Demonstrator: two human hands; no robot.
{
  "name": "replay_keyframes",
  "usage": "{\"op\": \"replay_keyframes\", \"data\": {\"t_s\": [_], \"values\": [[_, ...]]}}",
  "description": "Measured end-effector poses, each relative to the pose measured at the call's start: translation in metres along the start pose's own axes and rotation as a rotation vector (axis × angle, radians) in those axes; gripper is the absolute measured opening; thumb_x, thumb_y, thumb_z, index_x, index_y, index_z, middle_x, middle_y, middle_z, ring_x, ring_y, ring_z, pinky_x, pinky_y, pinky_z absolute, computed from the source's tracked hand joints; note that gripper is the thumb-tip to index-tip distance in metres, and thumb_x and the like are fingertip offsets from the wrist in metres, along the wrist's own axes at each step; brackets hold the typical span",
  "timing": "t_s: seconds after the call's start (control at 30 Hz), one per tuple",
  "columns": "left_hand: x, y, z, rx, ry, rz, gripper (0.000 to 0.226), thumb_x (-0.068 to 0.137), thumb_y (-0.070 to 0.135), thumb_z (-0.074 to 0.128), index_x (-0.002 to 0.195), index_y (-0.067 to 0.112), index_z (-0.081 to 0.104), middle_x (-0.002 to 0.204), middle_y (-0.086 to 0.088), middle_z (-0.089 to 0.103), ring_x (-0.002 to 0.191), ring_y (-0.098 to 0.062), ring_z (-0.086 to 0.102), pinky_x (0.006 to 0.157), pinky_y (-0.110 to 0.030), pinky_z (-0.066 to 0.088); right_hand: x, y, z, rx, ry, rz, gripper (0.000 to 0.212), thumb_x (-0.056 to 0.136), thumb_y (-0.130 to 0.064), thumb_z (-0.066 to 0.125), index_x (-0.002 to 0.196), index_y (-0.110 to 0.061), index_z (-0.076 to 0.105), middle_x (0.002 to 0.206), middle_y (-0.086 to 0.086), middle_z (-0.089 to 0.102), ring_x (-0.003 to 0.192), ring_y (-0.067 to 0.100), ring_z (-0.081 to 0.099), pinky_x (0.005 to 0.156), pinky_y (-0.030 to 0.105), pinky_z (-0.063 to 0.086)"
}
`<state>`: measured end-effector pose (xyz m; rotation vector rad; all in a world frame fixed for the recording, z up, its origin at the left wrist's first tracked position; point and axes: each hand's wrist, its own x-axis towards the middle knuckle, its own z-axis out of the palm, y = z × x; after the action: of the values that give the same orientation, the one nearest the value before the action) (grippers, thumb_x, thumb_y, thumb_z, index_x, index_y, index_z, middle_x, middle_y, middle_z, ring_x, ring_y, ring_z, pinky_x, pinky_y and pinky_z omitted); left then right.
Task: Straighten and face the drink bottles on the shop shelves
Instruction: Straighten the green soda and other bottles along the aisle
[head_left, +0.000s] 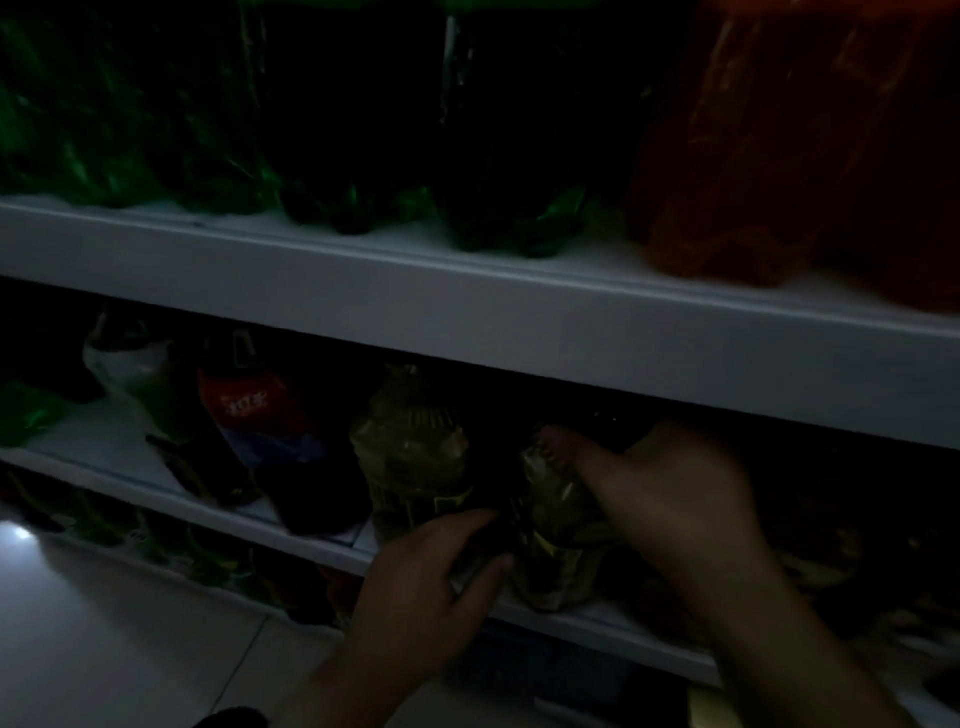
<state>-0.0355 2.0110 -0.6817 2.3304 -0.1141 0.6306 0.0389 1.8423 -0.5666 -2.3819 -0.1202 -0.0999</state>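
Dim light in this shop aisle makes everything hard to read, but the white lower shelf (104, 447) shows well enough, and on it, close to the front edge, stands the yellowish bottle (558, 525) that both hands are on. It is between the two hands, so neither has to reach: the left hand (426, 592) comes from below and from the left side, and the right hand (675, 499) comes from the right and is higher.

The long axis of the bottle is upright or close to upright. I cannot say more, because the neck goes into the shadow under the upper shelf (467, 312). I judge that the coming move is a turn around this axis, to bring the label to the front. The label seems to look partly to the left now, though it is too dark to be sure.

The left grip is narrow: the thumb (467, 522) and the first finger pinch the low part of the bottle on its left side. The right grip is wider, with the fingers (558, 449) curled over the shoulder to the back side and the palm against the right wall.

A second bottle (410, 452) of the same colour stands just beside on the left, perhaps touching; the gap is too dark to tell. So the left hand has little room there
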Motion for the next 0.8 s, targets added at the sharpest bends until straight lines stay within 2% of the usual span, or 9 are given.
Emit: {"op": "replay_keyframes", "data": {"t_s": [0.03,0.1,0.17,0.27,0.37,0.53,0.63,0.73,0.8], "values": [[0.000,-0.003,-0.002,-0.015,0.022,0.016,0.031,0.082,0.040,0.067,0.108,0.024,0.069,0.096,0.016,0.067,0.086,0.008,0.057,0.074,0.003,0.037,-0.002,0.001,-0.003,0.030,0.009,-0.002,0.043,0.065,-0.064,0.067,0.077,-0.022,0.067,0.077,-0.013,0.062,0.083,0.012,0.062,0.063,0.017,0.040],[-0.001,-0.008,-0.008,0.039,0.107,0.050,0.028,0.084,0.040,0.061,0.101,0.022,0.071,0.092,0.013,0.068,0.084,0.006,0.057,0.074,0.002,0.037,-0.002,0.003,-0.007,0.084,0.013,-0.036,0.040,0.068,-0.056,0.071,0.092,-0.024,0.067,0.081,-0.015,0.051,0.078,0.005,0.052,0.053,0.002,0.033],[-0.001,-0.012,-0.014,0.145,0.260,0.057,0.030,0.084,0.042,0.058,0.099,0.019,0.070,0.091,0.012,0.063,0.086,0.007,0.050,0.078,0.002,0.033,0.000,0.003,-0.010,0.104,-0.034,-0.081,0.041,0.072,-0.050,0.072,0.105,-0.026,0.065,0.084,-0.018,0.050,0.075,0.000,0.047,0.051,-0.003,0.032],[0.001,-0.017,-0.021,0.179,0.484,-0.007,0.049,0.077,0.049,0.070,0.111,0.016,0.059,0.106,0.003,0.053,0.099,-0.002,0.047,0.085,-0.009,0.036,0.000,-0.001,-0.013,0.216,-0.069,-0.112,0.033,0.075,-0.043,0.074,0.103,-0.032,0.061,0.081,-0.027,0.051,0.071,-0.008,0.049,0.057,0.002,0.036],[0.002,-0.014,-0.015,0.160,0.517,-0.129,0.082,0.063,0.058,0.076,0.127,0.018,0.043,0.124,-0.006,0.041,0.112,-0.022,0.047,0.086,-0.029,0.041,-0.007,-0.007,-0.001,0.196,0.034,-0.184,0.044,0.077,-0.044,0.071,0.117,-0.030,0.060,0.087,-0.024,0.053,0.088,0.003,0.056,0.065,0.010,0.040],[-0.003,-0.010,0.007,0.194,0.520,-0.173,0.100,0.062,0.053,0.077,0.142,0.020,0.028,0.138,-0.010,0.030,0.124,-0.031,0.035,0.091,-0.042,0.043,-0.015,-0.016,0.027,-0.050,0.187,-0.240,0.079,0.059,-0.066,0.073,0.122,-0.023,0.053,0.112,-0.006,0.061,0.100,0.015,0.058,0.079,0.025,0.048],[-0.004,-0.013,0.016,0.169,0.507,-0.183,0.100,0.070,0.048,0.076,0.148,0.023,0.019,0.146,-0.014,0.024,0.131,-0.035,0.032,0.095,-0.050,0.045,-0.011,-0.015,0.022,-0.035,0.221,-0.282,0.058,0.067,-0.053,0.076,0.114,-0.023,0.060,0.105,-0.004,0.065,0.094,0.016,0.061,0.075,0.024,0.049],[-0.005,-0.015,0.019,0.170,0.492,-0.157,0.096,0.076,0.048,0.069,0.151,0.023,0.014,0.150,-0.020,0.023,0.133,-0.038,0.032,0.096,-0.048,0.042,-0.007,-0.012,0.013,0.084,0.120,-0.248,0.029,0.070,-0.042,0.078,0.093,-0.031,0.064,0.078,-0.020,0.056,0.068,-0.001,0.055,0.052,0.009,0.041],[-0.006,-0.015,0.020,0.153,0.488,-0.143,0.094,0.078,0.046,0.068,0.151,0.020,0.013,0.151,-0.021,0.023,0.134,-0.039,0.031,0.098,-0.046,0.040,-0.005,-0.012,0.008,0.243,0.014,-0.201,0.021,0.071,-0.030,0.080,0.077,-0.034,0.060,0.073,-0.021,0.058,0.060,-0.007,0.058,0.047,0.005,0.042]]}}
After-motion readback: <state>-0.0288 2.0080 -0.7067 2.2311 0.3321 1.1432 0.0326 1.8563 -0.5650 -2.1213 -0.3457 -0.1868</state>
